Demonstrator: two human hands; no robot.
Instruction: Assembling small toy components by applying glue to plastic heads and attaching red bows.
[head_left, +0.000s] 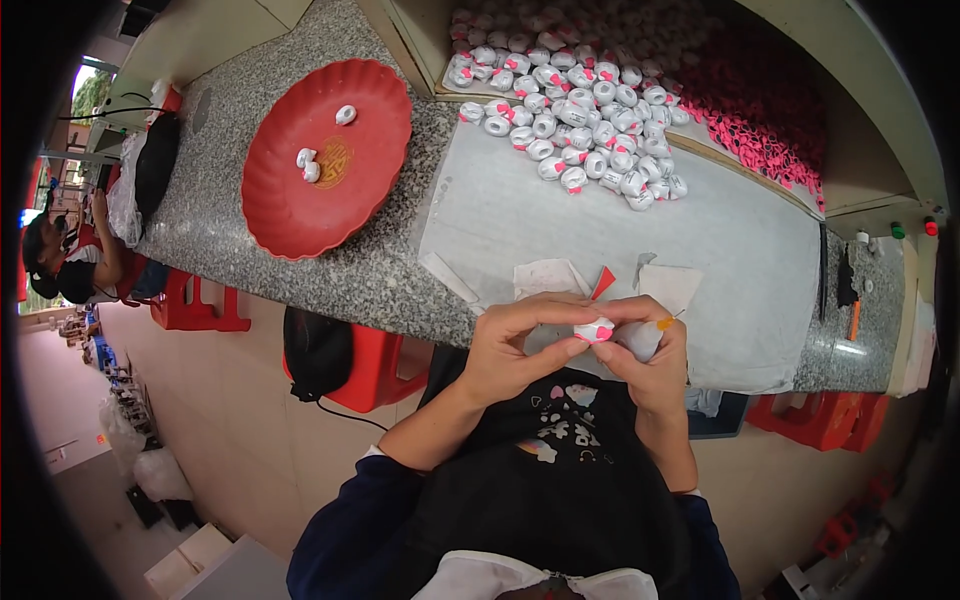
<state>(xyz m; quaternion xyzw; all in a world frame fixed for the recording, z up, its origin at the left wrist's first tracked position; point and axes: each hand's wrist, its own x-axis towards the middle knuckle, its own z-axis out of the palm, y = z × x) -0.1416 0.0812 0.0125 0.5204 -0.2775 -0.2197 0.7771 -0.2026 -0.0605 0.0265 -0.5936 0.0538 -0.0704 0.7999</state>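
Observation:
Between my hands, over the near edge of the bench, is a small white rounded piece with a pink bow. The fingertips of my left hand pinch it from the left. My right hand touches it from the right with thumb and forefinger. A whitish squeeze bottle with an orange needle tip is tucked in the right hand's curled fingers. Just beyond the fingers a red pointed piece sticks up; its lower end is hidden. Paper scraps lie behind the hands.
Many similar white pieces are heaped at the far side of the white sheet. Pink parts fill the shelf at the back right. A red scalloped tray holds a few white pieces. Another person sits far left.

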